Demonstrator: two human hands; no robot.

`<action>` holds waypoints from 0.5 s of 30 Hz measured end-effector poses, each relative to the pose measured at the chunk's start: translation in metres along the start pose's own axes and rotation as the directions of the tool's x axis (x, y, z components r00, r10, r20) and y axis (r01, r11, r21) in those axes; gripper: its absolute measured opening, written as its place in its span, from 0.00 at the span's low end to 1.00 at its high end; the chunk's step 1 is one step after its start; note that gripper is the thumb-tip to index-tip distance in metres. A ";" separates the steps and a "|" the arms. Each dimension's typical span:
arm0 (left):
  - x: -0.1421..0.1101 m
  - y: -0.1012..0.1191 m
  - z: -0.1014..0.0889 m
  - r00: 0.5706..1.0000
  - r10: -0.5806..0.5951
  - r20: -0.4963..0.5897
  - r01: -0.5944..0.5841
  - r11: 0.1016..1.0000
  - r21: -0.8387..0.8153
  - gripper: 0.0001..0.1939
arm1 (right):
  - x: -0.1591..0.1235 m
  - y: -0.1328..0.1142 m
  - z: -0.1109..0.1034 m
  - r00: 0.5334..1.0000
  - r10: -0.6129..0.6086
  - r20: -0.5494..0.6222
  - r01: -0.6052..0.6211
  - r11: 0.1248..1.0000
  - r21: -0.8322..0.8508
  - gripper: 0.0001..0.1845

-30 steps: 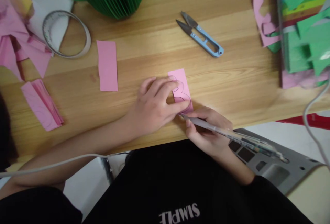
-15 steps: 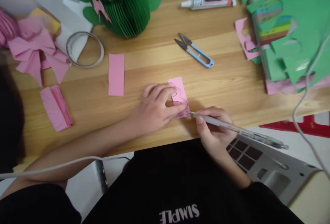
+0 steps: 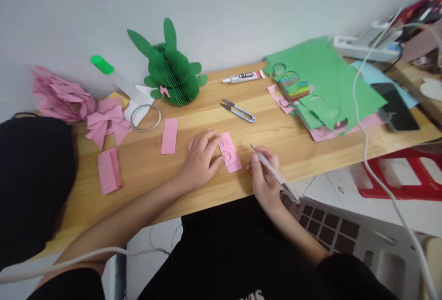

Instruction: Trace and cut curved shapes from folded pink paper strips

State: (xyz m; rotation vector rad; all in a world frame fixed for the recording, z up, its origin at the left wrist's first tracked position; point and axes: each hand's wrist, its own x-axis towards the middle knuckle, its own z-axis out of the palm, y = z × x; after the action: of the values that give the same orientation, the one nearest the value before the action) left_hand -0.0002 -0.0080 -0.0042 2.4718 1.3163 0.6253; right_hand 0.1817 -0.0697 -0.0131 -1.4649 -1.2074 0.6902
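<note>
Head — right hand (image 3: 266, 188) holding pen (image 3: 275, 172), left hand (image 3: 199, 159) beside pink strip (image 3: 232, 153)

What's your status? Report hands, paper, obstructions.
Left hand at left edge of marked pink paper. Right hand holds pen, tip off paper. Blue snips beyond, apart from both hands.

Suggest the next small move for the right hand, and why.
Probably set the pen down: the right hand holds its tip clear of the pink strip, which already bears drawn curves, and the snips lie nearby. Whether the outline is complete, I can't tell.
</note>
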 end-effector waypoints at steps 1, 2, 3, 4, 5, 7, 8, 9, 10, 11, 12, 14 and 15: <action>0.000 0.000 0.001 1.000 -0.009 0.003 0.009 1.000 0.022 0.22 | 0.003 -0.001 0.000 1.000 -0.001 0.013 0.001 0.999 -0.046 0.10; 0.001 0.001 0.002 1.000 -0.022 0.005 0.022 0.999 0.040 0.23 | 0.006 -0.002 0.001 1.000 -0.004 0.030 0.006 0.997 -0.080 0.09; 0.001 0.001 0.003 0.999 -0.037 0.008 0.037 0.998 0.055 0.22 | 0.010 -0.003 0.001 0.998 -0.011 0.055 0.016 0.995 -0.098 0.09; 0.001 0.002 0.004 0.998 -0.056 0.016 0.055 0.996 0.070 0.22 | 0.014 -0.005 0.002 0.995 -0.023 0.101 0.033 0.994 -0.108 0.09; 0.001 0.003 0.004 0.997 -0.076 0.025 0.073 0.994 0.087 0.22 | 0.019 -0.007 0.003 0.988 -0.035 0.151 0.053 0.992 -0.118 0.10; 0.002 0.006 0.004 0.994 -0.107 0.035 0.102 0.987 0.120 0.22 | 0.026 -0.012 0.006 0.971 -0.038 0.236 0.080 0.982 -0.171 0.12; 0.002 0.007 0.004 0.992 -0.118 0.032 0.113 0.984 0.135 0.22 | 0.029 -0.014 0.008 0.962 -0.022 0.272 0.084 0.972 -0.219 0.14; 0.001 0.008 0.004 0.992 -0.126 0.026 0.120 0.982 0.146 0.22 | 0.032 -0.016 0.011 0.955 0.003 0.296 0.083 0.957 -0.276 0.15; 0.001 0.010 0.004 0.991 -0.129 0.019 0.125 0.980 0.155 0.22 | 0.033 -0.018 0.013 0.951 0.032 0.307 0.075 0.941 -0.331 0.16; 0.001 0.011 0.003 0.991 -0.131 0.013 0.128 0.979 0.161 0.22 | 0.034 -0.020 0.015 0.950 0.059 0.307 0.064 0.926 -0.373 0.17; 0.001 0.012 0.003 0.991 -0.134 0.007 0.131 0.977 0.167 0.22 | 0.035 -0.020 0.018 0.951 0.079 0.298 0.045 0.920 -0.389 0.16; 0.000 0.013 0.003 0.990 -0.140 -0.005 0.139 0.975 0.175 0.22 | 0.036 -0.018 0.020 0.956 0.097 0.276 0.008 0.934 -0.357 0.15; 0.000 0.013 0.004 0.989 -0.144 -0.015 0.144 0.974 0.175 0.23 | 0.037 -0.016 0.020 0.957 0.097 0.273 -0.004 0.947 -0.321 0.14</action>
State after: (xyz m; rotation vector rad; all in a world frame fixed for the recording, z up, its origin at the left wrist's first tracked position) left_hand 0.0112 -0.0155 -0.0015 2.4802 1.5981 0.4960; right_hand 0.1708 -0.0291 0.0037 -1.7080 -1.5653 0.7899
